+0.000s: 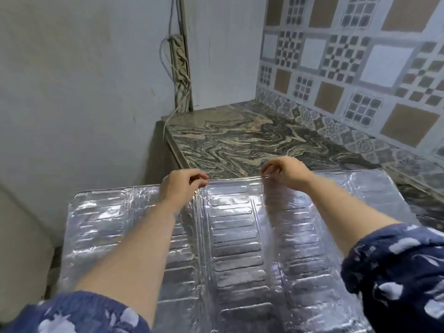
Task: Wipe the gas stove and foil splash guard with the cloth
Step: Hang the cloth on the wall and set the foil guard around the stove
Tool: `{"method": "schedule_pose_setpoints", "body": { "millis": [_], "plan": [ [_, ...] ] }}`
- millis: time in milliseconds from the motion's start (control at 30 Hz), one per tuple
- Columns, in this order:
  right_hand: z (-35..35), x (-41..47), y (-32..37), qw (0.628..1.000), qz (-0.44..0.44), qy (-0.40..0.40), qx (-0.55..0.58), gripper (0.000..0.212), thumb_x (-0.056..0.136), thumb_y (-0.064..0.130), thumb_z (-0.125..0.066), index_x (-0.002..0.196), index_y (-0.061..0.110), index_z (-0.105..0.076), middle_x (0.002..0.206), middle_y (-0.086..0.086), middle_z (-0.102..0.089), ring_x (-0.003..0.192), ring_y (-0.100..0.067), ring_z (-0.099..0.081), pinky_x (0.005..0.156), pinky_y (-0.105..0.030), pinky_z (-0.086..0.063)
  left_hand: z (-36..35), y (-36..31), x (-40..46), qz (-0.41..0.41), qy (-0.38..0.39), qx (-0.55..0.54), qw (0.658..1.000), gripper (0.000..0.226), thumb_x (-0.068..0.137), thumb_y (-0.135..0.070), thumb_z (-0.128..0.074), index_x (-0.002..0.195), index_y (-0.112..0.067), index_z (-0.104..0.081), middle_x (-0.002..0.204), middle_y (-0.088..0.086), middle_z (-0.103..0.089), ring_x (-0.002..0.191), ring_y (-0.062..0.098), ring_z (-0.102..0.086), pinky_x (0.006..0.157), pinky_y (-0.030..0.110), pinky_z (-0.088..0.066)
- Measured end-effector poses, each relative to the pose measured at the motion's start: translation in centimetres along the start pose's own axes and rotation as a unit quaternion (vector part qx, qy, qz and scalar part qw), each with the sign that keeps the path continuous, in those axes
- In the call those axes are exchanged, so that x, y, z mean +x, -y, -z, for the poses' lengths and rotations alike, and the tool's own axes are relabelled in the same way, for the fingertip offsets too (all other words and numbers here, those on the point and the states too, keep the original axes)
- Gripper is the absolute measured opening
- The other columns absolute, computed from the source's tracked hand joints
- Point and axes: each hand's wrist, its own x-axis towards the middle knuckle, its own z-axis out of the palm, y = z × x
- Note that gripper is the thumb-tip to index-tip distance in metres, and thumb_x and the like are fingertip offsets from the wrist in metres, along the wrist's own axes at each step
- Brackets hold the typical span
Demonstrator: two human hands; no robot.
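Foil guard (235,236): fills the frame from 8 to 4 o'clock. The embossed panels are spread wide, held up by the top edge, with folds between the panels.
Desk (240,138): swirled stone top at 12 o'clock, beyond the foil's top edge.
Tiles (360,68): patterned wall at 2 o'clock. A pale wall with a power strip (179,58) stands at 11 o'clock.
Sleeves: blue print, pushed up the forearms, at 7 and 4 o'clock.
Left hand (180,186): grip closed to a pinch, fingertips and thumb on the foil's top edge.
Right hand (286,171): the same pinch grip on that edge, a little toward 1 o'clock.
Stove, cloth: neither is in view. Whether the stove sits under the foil cannot be told.
Containers: none shows.
Step in hand: judged to be handling the guard, not wiping it. The scene fits the foil being opened out for a wipe as well as being set back afterwards.
Next move calls for: even tension in both pinches, since the thin sheet looks likely to buckle at its folds.
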Motion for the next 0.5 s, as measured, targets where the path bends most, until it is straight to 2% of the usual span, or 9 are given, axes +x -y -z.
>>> {"method": "schedule_pose_setpoints", "body": {
  "millis": [67,133,233,300,367,500],
  "plan": [
    [0.6,-0.1,0.9,1.000,0.008,-0.022,0.013,0.031,0.083,0.005,-0.060,0.104,0.025,-0.073,0.093,0.005,-0.068,0.067,-0.001,-0.053,0.061,-0.013,-0.040,1.8,-0.9,0.3,-0.018,-0.020,0.029,0.999,0.014,0.079,-0.037,-0.070,0.078,-0.051,-0.070,0.084,-0.019,-0.074,0.083,0.009,-0.068,0.080,0.032,-0.056],
    [1.4,-0.2,2.1,1.000,-0.002,-0.025,0.007,0.025,0.084,0.014,-0.068,0.106,0.023,-0.073,0.096,0.004,-0.070,0.069,-0.002,-0.055,0.066,-0.014,-0.038,3.5,-1.7,0.2,-0.023,-0.042,0.059,0.997,0.009,0.083,-0.033,-0.069,0.086,-0.038,-0.075,0.086,-0.017,-0.074,0.085,0.006,-0.065,0.074,0.023,-0.049],
    [2.7,-0.7,3.4,1.000,-0.022,-0.012,-0.012,0.022,0.084,0.027,-0.071,0.105,0.022,-0.073,0.088,0.001,-0.067,0.078,-0.011,-0.056,0.072,-0.022,-0.041,5.5,-2.3,-0.1,-0.038,-0.078,0.077,0.993,0.009,0.085,-0.033,-0.067,0.087,-0.034,-0.076,0.083,-0.019,-0.073,0.076,0.003,-0.060,0.059,0.015,-0.038],
    [3.6,-1.1,3.7,0.999,-0.036,-0.036,-0.006,0.023,0.083,0.032,-0.071,0.105,0.025,-0.073,0.083,0.003,-0.064,0.079,-0.014,-0.058,0.075,-0.028,-0.046,6.7,-2.2,0.0,-0.042,-0.088,0.070,0.993,0.009,0.085,-0.033,-0.067,0.086,-0.035,-0.076,0.079,-0.019,-0.072,0.066,0.000,-0.056,0.055,0.015,-0.035],
    [4.5,-1.7,3.8,0.996,-0.037,-0.077,0.015,0.017,0.083,0.027,-0.072,0.099,0.028,-0.075,0.085,0.001,-0.070,0.077,-0.015,-0.062,0.072,-0.027,-0.047,7.9,-1.8,0.1,-0.043,-0.093,0.063,0.993,0.008,0.084,-0.033,-0.068,0.084,-0.035,-0.076,0.077,-0.019,-0.071,0.063,-0.004,-0.052,0.053,0.017,-0.033],
    [5.4,-2.9,4.9,0.991,-0.027,-0.128,0.027,0.014,0.080,0.019,-0.074,0.092,0.026,-0.078,0.080,-0.003,-0.072,0.072,-0.013,-0.059,0.063,-0.018,-0.040,9.1,-1.6,0.4,-0.049,-0.095,0.050,0.993,0.006,0.082,-0.034,-0.070,0.081,-0.037,-0.076,0.083,-0.018,-0.073,0.077,0.003,-0.061,0.057,0.017,-0.037]
  ]
}}
